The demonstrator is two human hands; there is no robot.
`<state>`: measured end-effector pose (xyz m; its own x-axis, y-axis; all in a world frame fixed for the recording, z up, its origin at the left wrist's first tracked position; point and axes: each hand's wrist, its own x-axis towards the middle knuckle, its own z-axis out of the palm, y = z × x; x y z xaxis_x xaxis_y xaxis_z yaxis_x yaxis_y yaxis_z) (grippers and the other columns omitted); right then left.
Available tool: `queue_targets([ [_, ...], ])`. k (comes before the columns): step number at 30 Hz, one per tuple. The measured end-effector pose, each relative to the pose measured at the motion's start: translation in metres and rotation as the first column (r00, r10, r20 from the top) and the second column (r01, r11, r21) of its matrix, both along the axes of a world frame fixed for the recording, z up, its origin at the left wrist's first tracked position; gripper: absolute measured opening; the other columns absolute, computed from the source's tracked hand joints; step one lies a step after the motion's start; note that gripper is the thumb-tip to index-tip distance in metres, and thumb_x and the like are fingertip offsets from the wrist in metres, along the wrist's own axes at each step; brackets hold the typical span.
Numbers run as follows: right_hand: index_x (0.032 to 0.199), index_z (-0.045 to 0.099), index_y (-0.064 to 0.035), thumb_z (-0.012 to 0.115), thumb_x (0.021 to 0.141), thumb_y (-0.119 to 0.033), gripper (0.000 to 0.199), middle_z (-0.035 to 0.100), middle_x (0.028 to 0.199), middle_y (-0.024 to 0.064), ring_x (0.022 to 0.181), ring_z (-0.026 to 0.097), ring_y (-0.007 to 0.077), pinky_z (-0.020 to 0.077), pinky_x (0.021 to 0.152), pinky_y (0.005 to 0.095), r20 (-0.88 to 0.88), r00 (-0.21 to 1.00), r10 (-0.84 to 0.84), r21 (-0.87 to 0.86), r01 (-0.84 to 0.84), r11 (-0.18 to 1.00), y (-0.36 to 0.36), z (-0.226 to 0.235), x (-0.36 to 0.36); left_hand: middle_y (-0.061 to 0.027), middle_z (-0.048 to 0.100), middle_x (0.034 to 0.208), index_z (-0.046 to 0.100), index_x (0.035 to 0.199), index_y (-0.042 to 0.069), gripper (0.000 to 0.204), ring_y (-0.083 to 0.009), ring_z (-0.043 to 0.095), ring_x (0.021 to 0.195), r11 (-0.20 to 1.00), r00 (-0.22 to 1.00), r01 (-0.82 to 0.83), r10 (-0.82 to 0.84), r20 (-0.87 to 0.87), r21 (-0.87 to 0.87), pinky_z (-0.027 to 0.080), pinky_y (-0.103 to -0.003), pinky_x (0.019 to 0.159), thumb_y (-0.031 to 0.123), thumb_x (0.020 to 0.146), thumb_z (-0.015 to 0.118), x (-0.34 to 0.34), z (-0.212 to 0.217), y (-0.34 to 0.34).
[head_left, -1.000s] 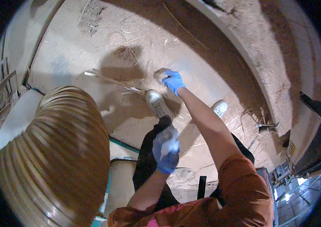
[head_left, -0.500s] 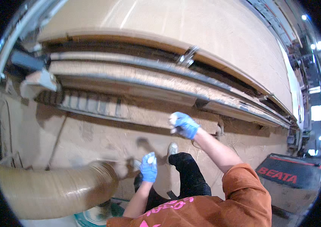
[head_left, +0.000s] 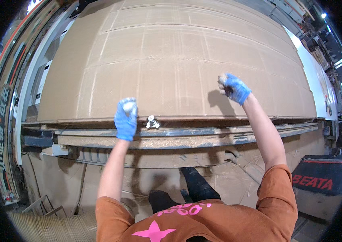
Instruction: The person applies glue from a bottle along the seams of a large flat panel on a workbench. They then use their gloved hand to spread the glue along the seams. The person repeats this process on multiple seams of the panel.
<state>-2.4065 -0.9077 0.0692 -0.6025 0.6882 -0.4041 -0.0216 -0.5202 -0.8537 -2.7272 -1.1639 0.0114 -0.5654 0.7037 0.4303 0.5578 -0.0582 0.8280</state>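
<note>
Both my hands wear blue gloves with pale, dusty fingers and are held over the near side of a large tan panel bed [head_left: 159, 76] marked with straight grooves. My left hand [head_left: 125, 120] is closed in a fist above the bed's near edge; a pale round patch shows at its thumb, and whatever it may hold is hidden. Just right of it, a small metal fitting [head_left: 152, 122] sits on that edge. Farther right and deeper over the bed, my right hand [head_left: 236, 89] has its fingers curled in, with a dark shadow in the palm; any content cannot be made out.
A dusty metal rail [head_left: 195, 141] runs along the bed's front. At the left stands a long machine beam [head_left: 7, 133]. A ribbed hose [head_left: 54, 226] lies lower left, a dark box with red lettering [head_left: 324, 175] lower right. White sheets [head_left: 310, 68] line the right side.
The view has swung up over the bed. Both hands have risen from above the floor and rail to over the bed's near side, and moved farther apart. The hose has slid mostly out of view.
</note>
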Motion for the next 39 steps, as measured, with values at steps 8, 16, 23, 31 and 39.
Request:
queue_targets([
  [8, 0.107, 0.059, -0.0071, 0.067, 0.084, -0.013, 0.025, 0.062, 0.087, 0.0030, 0.077, 0.060, 0.0116, 0.0524, 0.060, 0.0278, 0.252, 0.964, -0.087, 0.101, 0.064, 0.993, 0.121, -0.009, -0.019, -0.0051, 0.063, 0.099, 0.053, 0.106, 0.006, 0.019, -0.0109, 0.058, 0.085, 0.993, 0.979, 0.033, -0.056, 0.194, 0.117, 0.049, -0.025, 0.077, 0.007, 0.089, 0.061, -0.012, -0.027, 0.150],
  [16, 0.119, 0.057, 0.0014, 0.072, 0.076, -0.017, 0.049, 0.065, 0.101, 0.0122, 0.094, 0.061, 0.0190, 0.0507, 0.077, 0.0299, 0.585, 0.798, -0.145, 0.421, -0.146, 0.895, 0.149, -0.032, -0.043, -0.0035, 0.061, 0.103, 0.051, 0.109, 0.009, 0.024, -0.0098, 0.057, 0.087, 0.903, 0.877, -0.082, -0.135, 0.461, 0.422, 0.049, -0.025, 0.074, 0.004, 0.088, 0.061, 0.043, -0.022, 0.299],
  [23, 0.104, 0.068, -0.0044, 0.069, 0.080, -0.019, 0.029, 0.066, 0.082, 0.0075, 0.068, 0.061, 0.0134, 0.0512, 0.066, 0.0300, 0.692, 0.713, -0.114, 0.403, -0.251, 0.880, 0.150, -0.031, -0.060, -0.0074, 0.057, 0.110, 0.048, 0.109, 0.007, 0.026, -0.0151, 0.056, 0.104, 0.909, 0.709, -0.068, -0.246, 0.661, 0.411, 0.045, -0.029, 0.093, 0.002, 0.087, 0.062, 0.052, -0.037, 0.315],
  [31, 0.102, 0.068, -0.0039, 0.058, 0.081, -0.009, 0.023, 0.068, 0.095, 0.0162, 0.087, 0.065, 0.0264, 0.0501, 0.080, 0.0332, 0.734, 0.644, -0.215, 0.569, -0.412, 0.712, 0.161, -0.043, -0.040, -0.0085, 0.060, 0.109, 0.048, 0.110, 0.007, 0.031, -0.0156, 0.058, 0.102, 0.915, 0.745, -0.099, -0.192, 0.638, 0.391, 0.046, -0.030, 0.092, 0.001, 0.085, 0.064, 0.055, -0.036, 0.317],
  [39, 0.101, 0.068, -0.0044, 0.058, 0.079, -0.006, 0.024, 0.068, 0.097, 0.0160, 0.088, 0.065, 0.0259, 0.0503, 0.080, 0.0333, 0.751, 0.589, -0.296, 0.597, -0.416, 0.686, 0.172, -0.034, -0.011, -0.0102, 0.062, 0.108, 0.048, 0.109, 0.008, 0.030, -0.0149, 0.058, 0.100, 0.916, 0.769, -0.125, -0.152, 0.620, 0.380, 0.047, -0.029, 0.091, 0.000, 0.085, 0.064, 0.052, -0.034, 0.316],
])
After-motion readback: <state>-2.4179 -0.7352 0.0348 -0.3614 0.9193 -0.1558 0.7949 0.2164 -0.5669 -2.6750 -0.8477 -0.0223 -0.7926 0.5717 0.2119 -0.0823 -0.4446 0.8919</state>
